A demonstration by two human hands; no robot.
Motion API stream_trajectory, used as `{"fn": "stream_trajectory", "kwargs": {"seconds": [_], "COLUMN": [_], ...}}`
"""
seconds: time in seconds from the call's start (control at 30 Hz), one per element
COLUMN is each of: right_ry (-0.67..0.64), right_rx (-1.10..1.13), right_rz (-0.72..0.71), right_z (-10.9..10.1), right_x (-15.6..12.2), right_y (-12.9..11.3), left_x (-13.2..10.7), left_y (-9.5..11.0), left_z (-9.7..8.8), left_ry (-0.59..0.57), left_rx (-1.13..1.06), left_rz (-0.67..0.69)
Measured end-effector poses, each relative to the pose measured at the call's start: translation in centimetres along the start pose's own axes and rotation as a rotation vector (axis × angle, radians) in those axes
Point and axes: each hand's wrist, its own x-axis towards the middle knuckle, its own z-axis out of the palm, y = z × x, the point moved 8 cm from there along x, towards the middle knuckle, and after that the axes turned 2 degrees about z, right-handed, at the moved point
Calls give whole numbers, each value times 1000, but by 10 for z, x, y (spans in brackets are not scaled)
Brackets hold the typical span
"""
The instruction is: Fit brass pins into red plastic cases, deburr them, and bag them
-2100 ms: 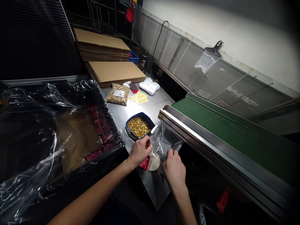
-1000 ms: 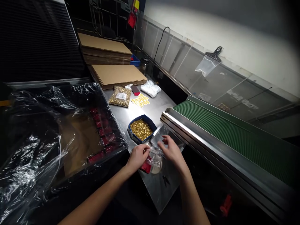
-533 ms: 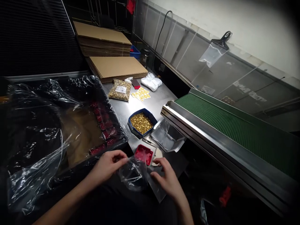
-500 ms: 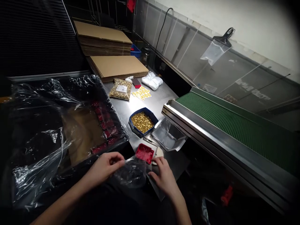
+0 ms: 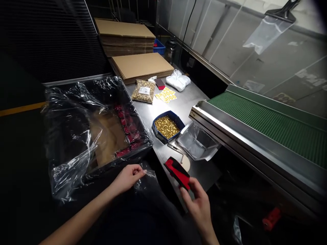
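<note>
My left hand (image 5: 131, 177) pinches the edge of a clear plastic bag (image 5: 149, 175), which hangs down toward my lap. My right hand (image 5: 198, 200) grips the near end of a small red and black plastic piece (image 5: 177, 173), tilted above the front of the metal table. Just beyond that piece lie a pale round disc (image 5: 184, 164) and a thin dark tool (image 5: 175, 148). Farther back, a blue tray (image 5: 156, 133) holds small gold pieces (image 5: 167, 127).
At left stands a black crate (image 5: 139, 150) lined with clear film, with red pieces inside. A green conveyor (image 5: 268, 120) runs along the right, beside a grey bin (image 5: 213, 153). Cardboard stacks (image 5: 143, 66), a bag of gold bits (image 5: 143, 93) and yellow stickers (image 5: 167, 95) lie behind.
My right hand has taken hold of the red piece and lifted and turned it. My left hand still pinches the bag, now hanging lower. The view has shifted left.
</note>
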Motion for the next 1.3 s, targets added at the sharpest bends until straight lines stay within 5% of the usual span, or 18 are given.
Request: {"fn": "stream_trajectory", "kwargs": {"seconds": [0.07, 0.17, 0.27, 0.4, 0.63, 0.83, 1.03, 1.2, 1.3], "right_ry": [75, -17, -212, -328, -427, -189, -128, -258, -359], "right_rx": [289, 442, 474, 322, 161, 637, 920, 763, 535], "right_rz": [174, 269, 311, 269, 197, 415, 482, 449, 374], "right_z": [0, 37, 81, 101, 101, 97, 100, 97, 79], "right_x": [-28, -56, -64, -60, -50, -47, -52, -50, -43], "right_y": [20, 32, 30, 19, 8, 31, 31, 27, 20], "left_x": [8, 15, 13, 3, -4, -21, -44, -58, -59], "left_y": [-2, -4, 2, 25, 53, 50, 52, 64, 66], "left_z": [13, 27, 29, 19, 34, 48, 68, 88, 93], "left_ry": [-45, -114, -115, -34, -98, -52, -37, -49, -52], "left_rx": [-12, 23, 147, 408, 675, 768, 691, 617, 546], "left_rz": [-6, -10, 29, 184, 457, 499, 543, 740, 705]}}
